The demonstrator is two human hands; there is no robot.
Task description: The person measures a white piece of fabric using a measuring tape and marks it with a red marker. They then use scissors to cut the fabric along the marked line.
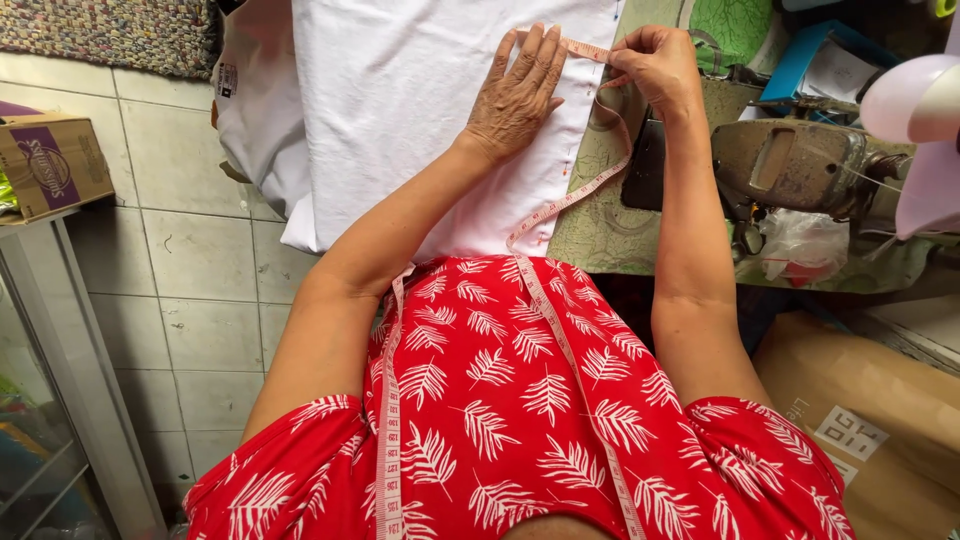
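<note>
We are pressing our left hand (515,95) flat on the white cloth (420,100) spread over the counter (600,225) while our right hand (655,65) is pinching the pink tape measure (570,200) along its edge, so measuring seems underway, marking perhaps pending.

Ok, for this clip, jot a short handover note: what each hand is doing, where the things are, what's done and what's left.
Left hand: flat, palm down, pressing the white fabric on the table, fingertips on the measuring tape.
Right hand: fingers pinch the tape's end at the fabric's right edge.
Tape: hangs around the person's neck, runs up over the red leaf-print dress to the hands.
Sewing machine: to the right, untouched.
Done: fabric spread out, tape laid at its edge.
Left: small coloured marks show along the edge; whether this measure is read cannot be told.
</note>
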